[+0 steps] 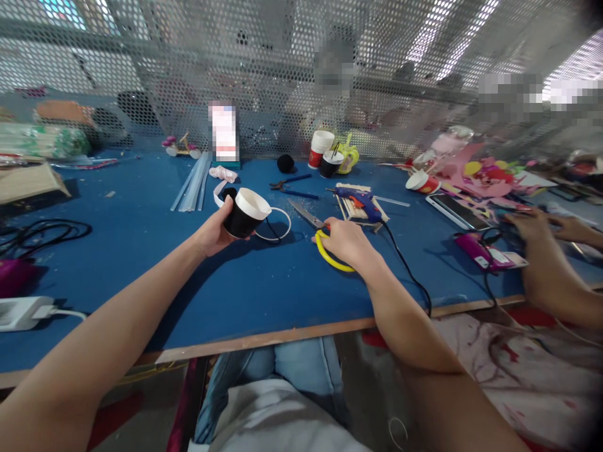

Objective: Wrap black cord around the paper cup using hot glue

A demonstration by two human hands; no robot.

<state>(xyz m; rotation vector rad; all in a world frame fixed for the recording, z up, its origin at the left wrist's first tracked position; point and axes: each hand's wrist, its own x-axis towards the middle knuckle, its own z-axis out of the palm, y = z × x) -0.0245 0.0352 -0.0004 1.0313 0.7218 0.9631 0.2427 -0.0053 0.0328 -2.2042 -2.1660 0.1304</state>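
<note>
My left hand (215,231) is closed around a small cup (244,225), black on the outside with a white upper band. A white strip (281,213) loops out from its right side, with a dark thin strand beside it. White ribbon (223,176) shows behind the cup. My right hand (346,240) is closed on scissors (333,258) with a yellow handle, low over the table. Their blades point away to the upper left. Beyond them lie dark-handled pliers (294,186) and a blue glue gun (360,202) resting on a small rack of sticks (346,204).
Clear glue sticks (192,182) lie near a phone (225,135) propped upright. Stacked cups (320,149) and a black ball (285,164) stand at the back. A co-worker's hands (530,227) are at the right, near a phone (456,211). A power strip (26,312) sits left.
</note>
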